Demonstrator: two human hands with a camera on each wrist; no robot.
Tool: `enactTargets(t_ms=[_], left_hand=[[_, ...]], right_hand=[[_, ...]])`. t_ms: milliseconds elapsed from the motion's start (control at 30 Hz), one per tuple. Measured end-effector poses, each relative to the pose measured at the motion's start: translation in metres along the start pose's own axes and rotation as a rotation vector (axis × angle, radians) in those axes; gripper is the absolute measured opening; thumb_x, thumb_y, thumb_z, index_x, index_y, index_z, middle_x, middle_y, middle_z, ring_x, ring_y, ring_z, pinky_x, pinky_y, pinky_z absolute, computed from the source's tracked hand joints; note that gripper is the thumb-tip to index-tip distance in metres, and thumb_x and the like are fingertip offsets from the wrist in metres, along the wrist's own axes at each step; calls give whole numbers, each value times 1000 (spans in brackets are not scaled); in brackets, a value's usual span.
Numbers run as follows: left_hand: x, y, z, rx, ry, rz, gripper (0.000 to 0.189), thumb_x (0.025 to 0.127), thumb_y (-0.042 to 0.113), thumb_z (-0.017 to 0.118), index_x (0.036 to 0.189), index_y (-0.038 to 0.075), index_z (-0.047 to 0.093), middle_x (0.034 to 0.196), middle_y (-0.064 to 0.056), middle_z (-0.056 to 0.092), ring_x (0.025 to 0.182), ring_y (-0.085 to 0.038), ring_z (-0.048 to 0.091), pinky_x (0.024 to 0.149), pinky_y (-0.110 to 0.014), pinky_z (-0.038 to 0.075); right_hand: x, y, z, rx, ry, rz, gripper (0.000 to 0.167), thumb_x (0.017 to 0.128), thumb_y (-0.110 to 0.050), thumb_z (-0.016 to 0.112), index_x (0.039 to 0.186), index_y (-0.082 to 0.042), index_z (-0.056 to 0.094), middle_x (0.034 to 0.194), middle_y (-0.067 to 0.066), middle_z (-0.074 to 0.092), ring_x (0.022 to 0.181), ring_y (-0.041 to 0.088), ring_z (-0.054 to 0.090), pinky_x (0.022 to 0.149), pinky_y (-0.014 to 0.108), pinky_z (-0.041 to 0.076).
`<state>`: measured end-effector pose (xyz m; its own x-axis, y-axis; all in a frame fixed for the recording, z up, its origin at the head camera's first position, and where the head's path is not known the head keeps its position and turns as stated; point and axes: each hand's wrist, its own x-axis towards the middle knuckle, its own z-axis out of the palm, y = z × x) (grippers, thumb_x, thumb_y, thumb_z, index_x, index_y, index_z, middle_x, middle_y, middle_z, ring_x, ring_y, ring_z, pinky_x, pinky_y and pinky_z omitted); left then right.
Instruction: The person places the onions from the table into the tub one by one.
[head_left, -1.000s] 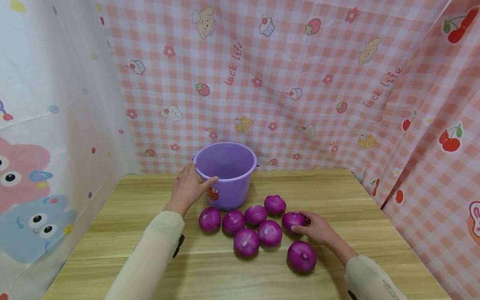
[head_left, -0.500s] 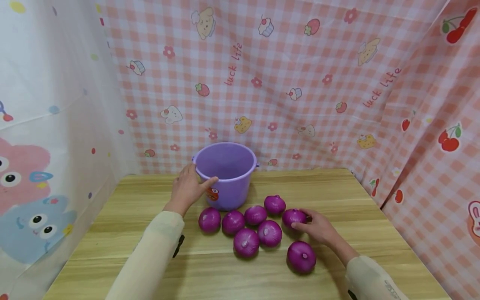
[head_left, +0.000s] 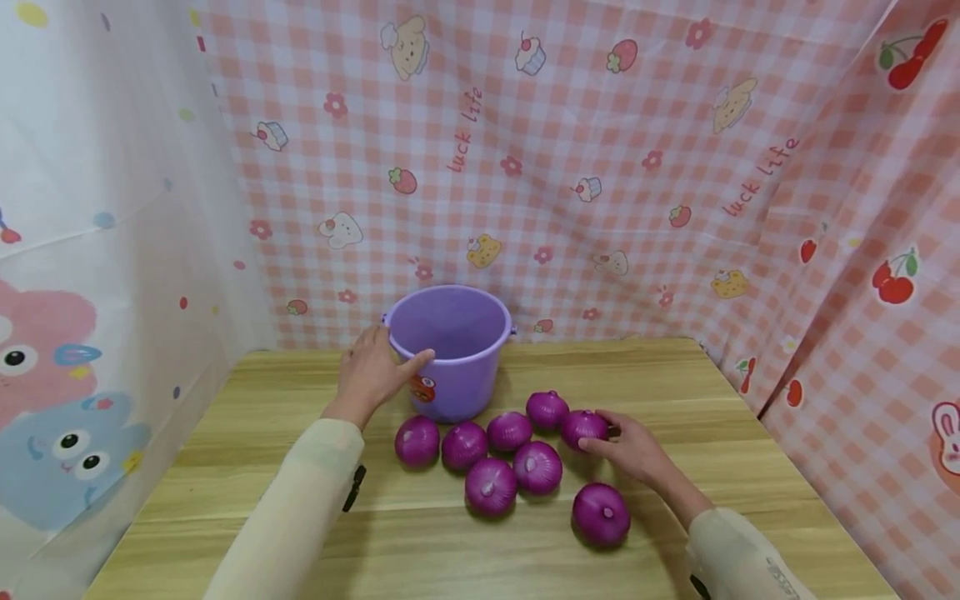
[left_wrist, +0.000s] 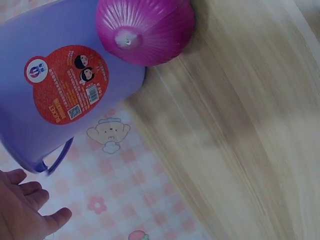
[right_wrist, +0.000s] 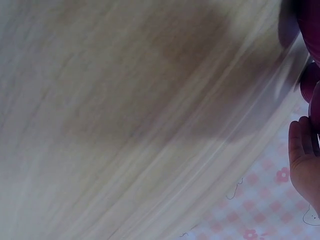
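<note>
A purple bucket (head_left: 450, 383) stands upright at the back of the table. At its left side is my left hand (head_left: 371, 367), thumb extended toward the front of the rim; in the left wrist view its fingers (left_wrist: 35, 195) look relaxed, near the bucket's handle end. Several red onions lie before the bucket. My right hand (head_left: 630, 446) holds the rightmost back onion (head_left: 584, 429) between thumb and fingers, right beside another onion (head_left: 547, 409). In the right wrist view only part of the held onion (right_wrist: 315, 107) shows, at the edge.
One onion (head_left: 601, 514) lies apart, nearer the front right. The others cluster before the bucket, among them a front onion (head_left: 491, 486) and a left one (head_left: 417, 442). Behind the wooden table (head_left: 720, 533) hangs a checked pink cloth (head_left: 450, 225).
My right hand has shifted the onion it holds slightly back and left, closer to the neighbouring onion. The left hand and the bucket stay in place.
</note>
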<state>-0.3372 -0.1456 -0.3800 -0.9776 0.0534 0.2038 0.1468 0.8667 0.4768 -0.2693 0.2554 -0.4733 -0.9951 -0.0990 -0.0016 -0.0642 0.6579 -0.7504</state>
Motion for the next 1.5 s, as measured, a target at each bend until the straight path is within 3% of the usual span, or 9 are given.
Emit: enactTargets(t_ms=[333,667,1000,1500], left_hand=[[1,-1,5,1,6,-8,110,85,75,55,154,-4,22,156,-26,28,143,-43,26,113,-65,21],[-2,1,7,-33,7,-17,107,85,74,55,152,-4,25,151,-25,35,139,-41,33,110,-66,26],[-2,2,6,-22,-3,-30,112,83,80,51,152,-4,25,151,-26,34,140,-41,32,110,-65,27],[-2,1,6,-35,-13,-44,110,84,77,54,153,-3,23,153,-26,32,141,-41,30,110,-65,26]], right_hand=[[6,-7,-1,-5,26,-27,79,88,-46,73,142,6,47,131,25,58,118,37,57,96,50,49],[11,-21,-1,2,45,-38,79,88,-50,71,144,1,48,133,22,58,118,36,56,96,50,49],[18,-41,-2,47,44,-52,79,88,-48,72,146,-1,46,135,21,56,119,35,55,94,47,51],[29,-60,1,135,63,-49,79,87,-43,75,147,-2,45,134,21,57,118,35,56,90,44,53]])
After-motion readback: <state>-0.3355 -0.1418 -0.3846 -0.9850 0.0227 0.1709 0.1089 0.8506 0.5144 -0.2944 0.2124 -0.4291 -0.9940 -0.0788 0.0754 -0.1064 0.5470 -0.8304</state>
